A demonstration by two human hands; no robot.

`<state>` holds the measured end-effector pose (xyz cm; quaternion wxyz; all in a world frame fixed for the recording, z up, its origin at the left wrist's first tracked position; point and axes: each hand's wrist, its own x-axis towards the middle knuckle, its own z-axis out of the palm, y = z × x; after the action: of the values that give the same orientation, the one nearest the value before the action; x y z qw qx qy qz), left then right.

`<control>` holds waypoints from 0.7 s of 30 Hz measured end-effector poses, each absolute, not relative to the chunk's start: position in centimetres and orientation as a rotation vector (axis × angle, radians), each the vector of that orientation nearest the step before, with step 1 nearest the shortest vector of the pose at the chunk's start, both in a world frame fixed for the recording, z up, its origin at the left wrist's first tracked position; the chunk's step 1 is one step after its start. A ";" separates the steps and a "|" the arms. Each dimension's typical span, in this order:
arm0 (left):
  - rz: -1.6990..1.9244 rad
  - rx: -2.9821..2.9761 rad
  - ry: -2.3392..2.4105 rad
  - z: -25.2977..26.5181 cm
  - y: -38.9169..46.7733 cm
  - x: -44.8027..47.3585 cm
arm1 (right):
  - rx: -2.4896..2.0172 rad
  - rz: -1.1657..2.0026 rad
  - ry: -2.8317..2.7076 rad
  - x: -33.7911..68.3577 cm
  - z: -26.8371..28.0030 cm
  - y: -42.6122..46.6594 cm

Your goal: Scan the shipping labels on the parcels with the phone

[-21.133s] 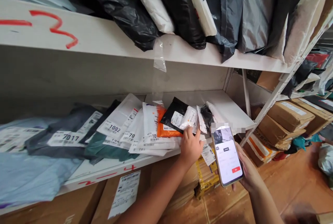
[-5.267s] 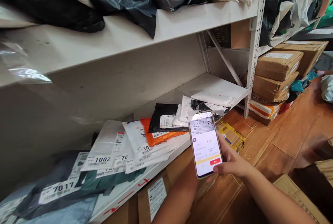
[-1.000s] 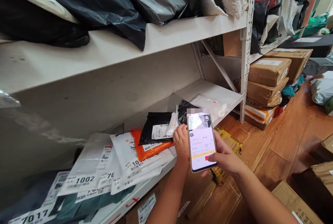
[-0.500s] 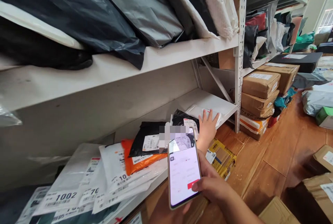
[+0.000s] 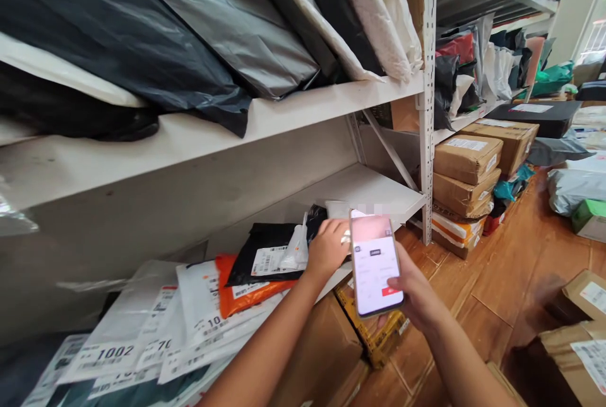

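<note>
while the right hand [image 5: 416,296] grips the phone [image 5: 376,271] above the shelf [image 5: 374,187] edge and the left hand [image 5: 326,249] pinches a small parcel [image 5: 338,210] there, better to flatten its label and steady the lens squarely over it.

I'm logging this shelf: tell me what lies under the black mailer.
The black mailer overlaps an orange mailer, which in turn lies on white labelled mailers. Its right end is hidden behind the left hand, so nothing can be told about what lies there.
</note>
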<state>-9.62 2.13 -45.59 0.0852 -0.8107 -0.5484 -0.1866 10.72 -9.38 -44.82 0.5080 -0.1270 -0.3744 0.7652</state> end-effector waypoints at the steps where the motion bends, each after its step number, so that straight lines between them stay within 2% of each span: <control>1: -0.572 -2.372 -1.615 -45.6 1.1 -11.0 | -0.329 1.815 -0.893 11.4 -44.8 -9.1; 5: -0.587 -2.249 -1.444 -46.1 -0.8 -14.9 | -0.409 1.695 -0.835 13.7 -44.4 -8.2; 8: -0.518 -2.231 -1.512 -46.2 -0.4 -16.1 | -0.433 1.679 -0.856 14.8 -44.0 -7.9; 16: -0.570 -2.243 -1.524 -46.7 0.7 -16.8 | -0.388 1.998 -1.060 14.6 -44.1 -9.1; 21: -0.604 -2.244 -1.545 -47.1 0.8 -17.0 | -0.351 2.085 -1.109 13.2 -44.4 -10.0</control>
<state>-17.00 0.77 -47.11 0.1746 -0.7918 -0.5452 -0.2130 13.19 -9.99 -44.41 0.3681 -0.1367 -0.4319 0.8120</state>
